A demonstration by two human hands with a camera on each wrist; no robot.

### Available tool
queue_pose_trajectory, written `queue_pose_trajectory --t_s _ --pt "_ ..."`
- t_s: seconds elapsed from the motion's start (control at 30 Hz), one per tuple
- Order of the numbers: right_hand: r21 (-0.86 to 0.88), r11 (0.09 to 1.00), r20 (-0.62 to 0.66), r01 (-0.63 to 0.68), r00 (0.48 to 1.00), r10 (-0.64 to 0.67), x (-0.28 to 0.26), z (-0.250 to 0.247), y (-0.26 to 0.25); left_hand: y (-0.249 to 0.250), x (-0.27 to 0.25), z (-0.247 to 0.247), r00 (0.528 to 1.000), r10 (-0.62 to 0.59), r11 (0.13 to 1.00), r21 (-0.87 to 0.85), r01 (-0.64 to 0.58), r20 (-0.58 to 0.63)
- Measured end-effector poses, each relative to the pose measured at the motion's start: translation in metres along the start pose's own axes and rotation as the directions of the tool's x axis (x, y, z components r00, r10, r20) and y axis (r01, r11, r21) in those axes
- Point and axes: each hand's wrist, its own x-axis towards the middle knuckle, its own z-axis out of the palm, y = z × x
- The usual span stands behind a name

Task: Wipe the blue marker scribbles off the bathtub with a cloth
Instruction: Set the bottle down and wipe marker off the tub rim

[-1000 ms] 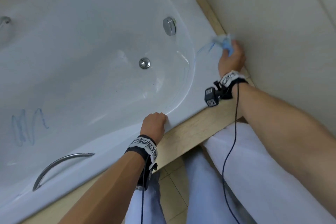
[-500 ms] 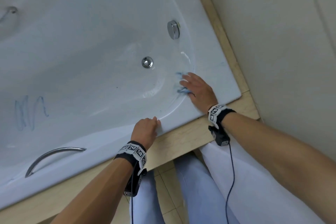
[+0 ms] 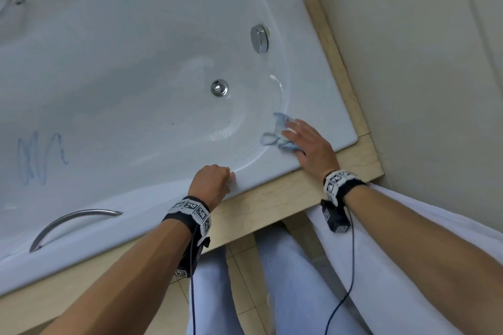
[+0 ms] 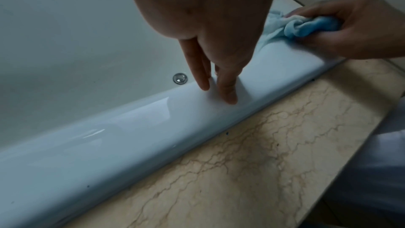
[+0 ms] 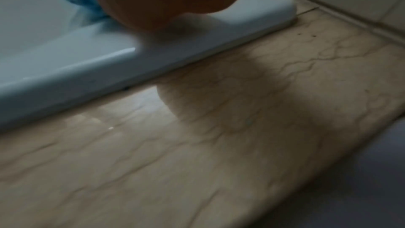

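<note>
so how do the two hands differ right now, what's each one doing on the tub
The right hand holds the blue cloth bunched against the bathtub rim near the corner; the left hand holds nothing. In the left wrist view the left hand's fingers are straight, tips resting on the rim, while the right hand's curl round the cloth. The right hand sits nearer the wall end. Both touch the same near rim and wear wrist bands.

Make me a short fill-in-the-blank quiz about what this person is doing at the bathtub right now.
1. The right hand presses a crumpled ____ cloth on the bathtub rim.
2. The left hand rests its fingertips on the rim and holds ____.
3. A blue scribble remains on the tub's inner wall, above the metal ____.

Missing words: blue; nothing; handle
</note>
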Motion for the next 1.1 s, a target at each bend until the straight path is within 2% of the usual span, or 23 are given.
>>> queue_pose_trajectory --t_s 0.03,0.07,0.1,0.13,0.17,0.2,0.23,0.3,0.37,0.43,0.47,0.53,0.63,0.7,0.73,0.87,0.93,1.0,1.07,1.1 --pt "-0.009 0.999 -0.041 -0.042 0.998 0.042 0.006 -0.002 0.010 0.001 0.001 0.000 1.000 0.007 1.000 0.003 -0.007 -0.004" --pt "0.013 0.990 -0.130 -0.143 0.981 0.143 0.018 -0.004 0.021 0.001 0.001 0.001 1.000 0.012 1.000 0.007 -0.012 -0.008" --pt "0.043 0.964 -0.260 -0.264 0.928 0.265 0.033 -0.008 0.034 0.001 0.001 0.001 1.000 0.013 1.000 0.009 -0.013 -0.019" --pt "0.088 0.916 -0.363 -0.390 0.844 0.394 0.049 -0.014 0.046 0.001 0.000 0.002 1.000 0.012 1.000 0.012 -0.012 -0.029" --pt "0.139 0.860 -0.416 -0.491 0.759 0.501 0.063 -0.019 0.057 0.000 0.000 0.002 0.999 0.013 1.000 0.014 -0.013 -0.031" --pt "0.168 0.814 -0.420 -0.557 0.706 0.570 0.069 -0.023 0.065 0.000 0.000 0.003 1.000 0.020 1.000 0.020 -0.019 -0.023" --pt "0.165 0.793 -0.418 -0.587 0.687 0.595 0.068 -0.024 0.065 0.000 0.000 0.004 1.000 0.018 1.000 0.018 -0.018 -0.015" --pt "0.109 0.811 -0.415 -0.575 0.715 0.563 0.055 -0.019 0.048 0.000 0.001 0.002 1.000 0.006 1.000 0.010 -0.006 -0.018" --pt "0.080 0.857 -0.368 -0.508 0.784 0.499 0.020 -0.005 0.009 0.001 -0.001 0.002 1.000 0.006 1.000 0.011 -0.006 -0.009" --pt "0.050 0.922 -0.178 -0.384 0.905 0.387 -0.024 0.010 -0.030 0.003 -0.002 0.001 1.000 0.026 0.999 0.030 -0.026 0.015" --pt "0.048 0.953 -0.090 -0.299 0.949 0.302 -0.040 0.013 -0.040 0.004 -0.002 0.000 0.999 0.040 0.998 0.048 -0.041 0.019" --pt "0.056 0.992 0.008 -0.114 0.994 0.114 -0.048 0.011 -0.032 0.002 -0.001 -0.003 0.998 0.055 0.995 0.084 -0.056 0.009" --pt "0.024 0.994 0.137 0.104 0.985 -0.107 -0.034 -0.003 -0.003 -0.001 -0.003 0.001 0.998 0.045 0.997 0.071 -0.042 -0.037" --pt "-0.005 0.983 0.213 0.184 0.961 -0.178 -0.015 -0.015 0.010 -0.002 -0.007 0.006 0.996 0.048 0.998 0.052 -0.044 -0.076" --pt "-0.025 0.984 0.218 0.174 0.962 -0.165 -0.003 -0.019 0.013 -0.005 -0.009 0.009 0.994 0.050 0.998 0.032 -0.047 -0.097" --pt "-0.133 0.991 0.079 -0.011 0.997 0.021 0.074 -0.030 0.022 -0.026 -0.017 0.016 0.985 0.042 0.996 -0.075 -0.056 -0.168" --pt "-0.224 0.975 0.097 -0.011 0.995 0.033 0.120 -0.033 0.025 -0.046 -0.023 0.019 0.972 -0.003 0.993 -0.119 -0.026 -0.233" --pt "-0.343 0.938 0.219 0.051 0.975 0.027 0.160 -0.028 0.018 -0.066 -0.032 0.020 0.963 -0.085 0.994 -0.091 0.063 -0.257" --pt "-0.460 0.885 0.413 0.070 0.899 0.144 0.189 -0.018 -0.002 -0.086 -0.039 0.019 0.946 -0.234 0.972 -0.078 0.222 -0.223" --pt "-0.513 0.856 0.471 0.062 0.854 0.220 0.198 -0.012 -0.013 -0.095 -0.041 0.016 0.927 -0.332 0.943 -0.097 0.319 -0.174"
